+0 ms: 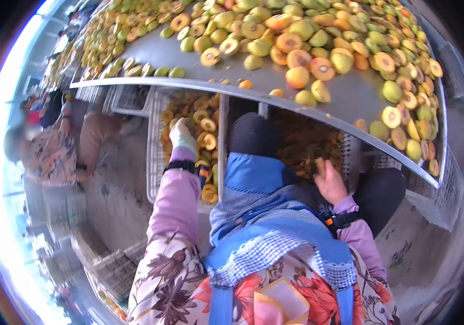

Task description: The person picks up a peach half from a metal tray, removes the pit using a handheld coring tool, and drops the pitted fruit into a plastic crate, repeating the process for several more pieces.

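Blue apron (pixel 259 219) over floral cloth, bottom centre, closest to camera. Left hand (pixel 183 140), centre-left, reaches over the pale crate (pixel 153 157) holding fruit halves (pixel 208 124); fingers curled, partly closed. Right hand (pixel 331 184), right of centre, is near the brown pieces (pixel 310 140) under the table edge; thumb and fingers half bent, tips close together. Too blurred to tell what, if anything, either hand grips. More cut fruit (pixel 302 65) heaped on the metal table (pixel 156 51), top of frame. Another person (pixel 53 154) sits at far left. Handling, my judgement: keep the left hand low over the crate, loose fingers, so soft flesh isn't bruised; keep the right clear of the fruit so brown bits don't mix in.
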`<state>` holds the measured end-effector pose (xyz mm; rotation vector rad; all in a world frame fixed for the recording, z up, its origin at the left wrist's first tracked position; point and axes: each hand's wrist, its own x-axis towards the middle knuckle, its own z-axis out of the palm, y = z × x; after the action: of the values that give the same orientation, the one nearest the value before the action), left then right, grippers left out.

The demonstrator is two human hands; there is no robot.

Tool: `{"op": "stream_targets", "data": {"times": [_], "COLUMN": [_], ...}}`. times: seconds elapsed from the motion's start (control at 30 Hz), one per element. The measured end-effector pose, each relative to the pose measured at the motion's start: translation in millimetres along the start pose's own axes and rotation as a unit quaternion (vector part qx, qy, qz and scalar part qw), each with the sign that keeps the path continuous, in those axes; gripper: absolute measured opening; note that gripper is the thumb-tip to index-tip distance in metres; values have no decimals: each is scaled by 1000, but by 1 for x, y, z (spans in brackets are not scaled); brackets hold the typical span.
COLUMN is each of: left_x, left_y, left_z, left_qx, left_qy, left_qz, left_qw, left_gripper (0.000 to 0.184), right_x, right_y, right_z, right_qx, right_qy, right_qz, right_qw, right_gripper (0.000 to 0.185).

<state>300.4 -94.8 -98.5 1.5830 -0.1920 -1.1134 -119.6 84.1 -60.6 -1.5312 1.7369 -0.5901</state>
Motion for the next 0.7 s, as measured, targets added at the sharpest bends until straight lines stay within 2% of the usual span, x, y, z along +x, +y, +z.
{"op": "stream_targets", "data": {"times": [0.07,0.13,0.17,0.2,0.27,0.3,0.33,0.37,0.4,0.43,0.47,0.53,0.6,0.63,0.67,0.7], "left_x": [-68,-124,-134,-144,-167,-118,-131,-150,-170,-167,-162,-175,-173,-164,-154,-173], "left_y": [30,55,63,67,66,36,26,15,5,-7,-12,-7,3,6,10,24], "left_z": [45,99,122,145,199,221,250,260,269,280,283,287,282,276,268,257], "left_qx": [113,147,205,275,403,447,629,651,669,663,642,631,617,535,444,274], "left_qy": [-89,-190,-245,-293,-323,-341,-302,-255,-207,-226,-255,-252,-227,-274,-316,-372], "left_qz": [153,220,210,268,260,430,453,412,370,350,372,334,341,282,222,96], "left_qw": [978,945,924,875,816,706,555,584,611,622,620,653,672,747,808,882], "left_gripper": [16,17,19,22,24,28,42,64,88,85,74,51,48,45,42,28], "right_x": [0,0,0,2,4,3,-1,4,5,6,2,7,11,11,11,13], "right_y": [-5,-7,-1,-3,-5,-3,0,1,42,45,7,8,15,17,18,16], "right_z": [-3,-3,4,3,3,1,1,1,29,37,14,11,10,9,9,8], "right_qx": [15,10,24,25,30,-16,-64,-113,-147,-109,-69,-18,14,29,86,144], "right_qy": [-15,-39,-13,8,48,24,5,0,-17,-9,1,64,99,113,85,53], "right_qz": [14,22,-24,-23,-23,-7,5,5,-85,-88,-52,-85,-94,-96,-56,-14], "right_qw": [1000,999,999,999,998,1000,998,994,985,990,996,994,991,989,991,988], "right_gripper": [38,36,35,35,36,38,41,44,49,52,45,39,36,35,33,31]}}
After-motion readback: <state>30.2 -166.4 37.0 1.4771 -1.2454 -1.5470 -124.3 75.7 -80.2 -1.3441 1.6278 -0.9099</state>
